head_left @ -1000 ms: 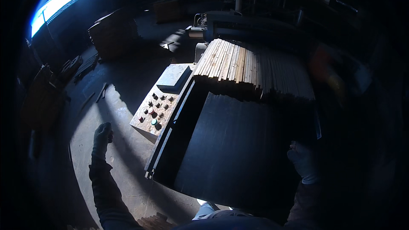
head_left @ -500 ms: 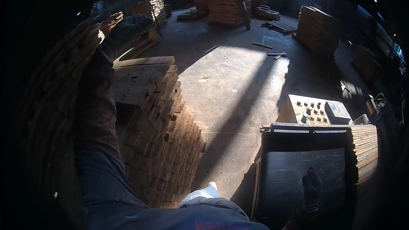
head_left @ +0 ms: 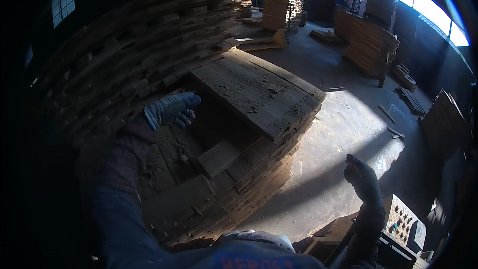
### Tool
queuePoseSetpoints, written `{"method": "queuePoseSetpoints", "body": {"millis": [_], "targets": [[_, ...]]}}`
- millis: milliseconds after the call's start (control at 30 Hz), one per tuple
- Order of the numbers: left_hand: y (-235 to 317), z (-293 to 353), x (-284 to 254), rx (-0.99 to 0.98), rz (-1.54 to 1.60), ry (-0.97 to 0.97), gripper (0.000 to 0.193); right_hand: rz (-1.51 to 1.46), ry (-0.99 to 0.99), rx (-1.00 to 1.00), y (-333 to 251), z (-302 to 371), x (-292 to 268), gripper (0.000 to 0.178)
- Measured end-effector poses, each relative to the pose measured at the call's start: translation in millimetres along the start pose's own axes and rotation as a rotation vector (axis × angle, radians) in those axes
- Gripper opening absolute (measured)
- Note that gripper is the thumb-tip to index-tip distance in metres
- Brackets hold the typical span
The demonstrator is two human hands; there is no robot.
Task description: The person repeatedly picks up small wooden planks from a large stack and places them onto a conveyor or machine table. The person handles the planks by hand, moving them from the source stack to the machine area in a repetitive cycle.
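Note:
My left hand (head_left: 172, 108), in a grey-blue work glove, is above a dusty stack of wooden boards at the left. Its fingers are apart and hold nothing. Beneath and beside it the stack's top has a dark gap. A short board (head_left: 221, 158) lies just right of that gap, and wide sawdust-covered planks (head_left: 254, 92) cover the far side of the stack. My right hand (head_left: 361, 177), also gloved, is raised over the floor to the right of the stack. Its fingers are curled closed, and nothing shows in them.
A tall wall of stacked boards (head_left: 134, 45) rises behind my left hand. At the lower right stands a control box (head_left: 401, 221) with several knobs, on a machine. More board stacks (head_left: 366, 45) and loose wood pieces (head_left: 386, 113) stand or lie across the sunlit floor.
My view has turned left, bringing the top of the board stack to the middle. My left hand now hangs over that stack. The right hand has come up, away from the machine's dark surface.

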State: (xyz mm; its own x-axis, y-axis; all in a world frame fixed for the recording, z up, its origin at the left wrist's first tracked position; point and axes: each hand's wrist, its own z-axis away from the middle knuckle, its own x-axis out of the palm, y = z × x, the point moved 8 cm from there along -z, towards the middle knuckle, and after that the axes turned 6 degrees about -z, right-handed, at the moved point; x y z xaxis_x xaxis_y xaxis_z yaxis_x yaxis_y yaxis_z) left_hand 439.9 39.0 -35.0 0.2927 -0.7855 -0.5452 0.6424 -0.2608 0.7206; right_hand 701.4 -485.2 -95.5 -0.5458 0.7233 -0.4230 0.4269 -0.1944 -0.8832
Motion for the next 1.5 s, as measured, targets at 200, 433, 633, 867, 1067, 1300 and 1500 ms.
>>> {"method": "queuePoseSetpoints", "body": {"millis": [200, 433, 633, 867, 1067, 1300, 1500], "targets": [[8.6, -78.8, 53.8, -0.050, 0.274, 0.033, 0.108, 0.073, -0.263, -0.075, -56.0, -236.9, 46.4, 0.057], [16.9, -143.3, 66.5, 0.059, 0.389, 0.364, 0.109, 0.348, -0.416, -0.141, 13.0, -493.0, 130.8, 0.058], [-3.6, -161.3, 86.0, 0.203, 0.754, 0.651, 0.082, -0.217, -0.886, 0.149, 34.4, -495.8, 223.5, 0.031], [-3.5, -114.1, 44.9, 0.404, 0.940, 0.687, 0.014, -0.436, -0.837, 0.147, 66.1, -500.9, 203.3, 0.028], [55.1, -135.9, 78.3, 0.172, 0.559, 0.824, 0.036, -0.822, -0.786, 0.155, 5.4, -478.7, 173.2, 0.018], [47.5, -158.2, 84.8, 0.261, 0.503, 0.659, 0.042, -0.517, -0.981, 0.172, -31.4, -423.6, 215.3, 0.046], [55.9, -115.6, 52.2, 0.280, 0.366, 0.674, 0.046, -0.632, -0.985, 0.030, -14.0, -465.0, 206.7, 0.035]]}}
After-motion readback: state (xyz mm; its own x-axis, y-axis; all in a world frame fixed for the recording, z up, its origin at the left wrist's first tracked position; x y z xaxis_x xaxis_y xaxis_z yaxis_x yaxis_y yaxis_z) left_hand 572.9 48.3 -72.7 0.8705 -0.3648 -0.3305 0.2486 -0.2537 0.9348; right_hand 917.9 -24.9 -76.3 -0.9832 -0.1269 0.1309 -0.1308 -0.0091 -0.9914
